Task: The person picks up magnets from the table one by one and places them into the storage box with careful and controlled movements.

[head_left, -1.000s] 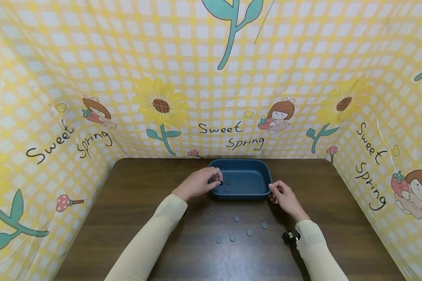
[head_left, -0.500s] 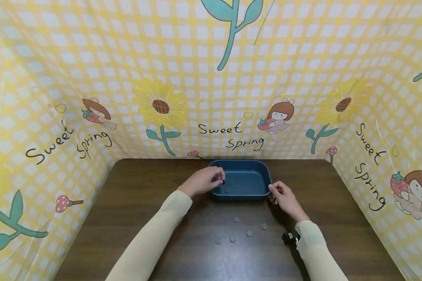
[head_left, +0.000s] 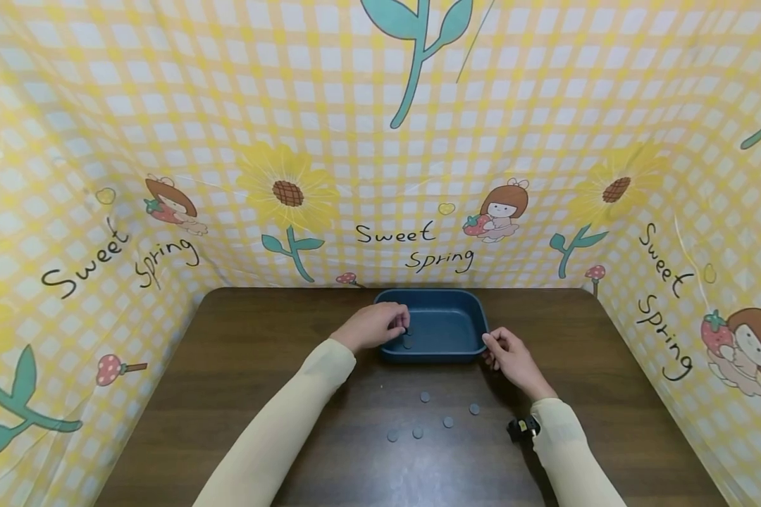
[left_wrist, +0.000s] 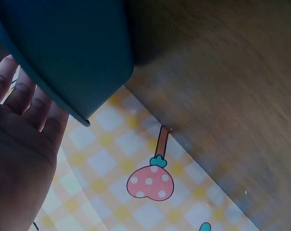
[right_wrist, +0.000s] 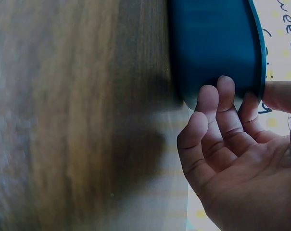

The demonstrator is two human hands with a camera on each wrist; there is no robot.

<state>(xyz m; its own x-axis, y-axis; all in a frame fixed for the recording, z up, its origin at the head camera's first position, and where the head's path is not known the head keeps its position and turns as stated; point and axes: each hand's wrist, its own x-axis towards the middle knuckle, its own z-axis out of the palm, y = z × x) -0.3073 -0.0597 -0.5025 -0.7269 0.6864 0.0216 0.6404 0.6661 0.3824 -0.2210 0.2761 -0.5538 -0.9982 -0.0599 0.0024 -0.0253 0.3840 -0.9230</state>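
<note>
A dark blue rectangular tub (head_left: 450,354) stands at the back of the table. My left hand (head_left: 374,325) reaches over its left side and pinches a small dark disc between thumb and fingertips. Beneath those fingers a grey disc (head_left: 408,343) lies on the tub floor; a second one is mostly hidden by the fingertips. At the right end, my right hand (head_left: 514,358) grips the rim, thumb on top and fingers curled below. In the right wrist view, the fingers (right_wrist: 225,96) meet the tub's outer wall (right_wrist: 212,43). The left wrist view hides the left fingertips behind the tub wall (left_wrist: 87,53).
Several grey discs lie loose on the brown wooden table (head_left: 241,394) in front of the tub, including a near left disc (head_left: 392,436) and a right disc (head_left: 474,409). A yellow checked cloth (head_left: 330,105) encloses the back and both sides.
My left hand has shifted slightly right, further over the tub, with the small dark disc in its fingertips, covering one disc inside. The right hand keeps its grip on the rim.
</note>
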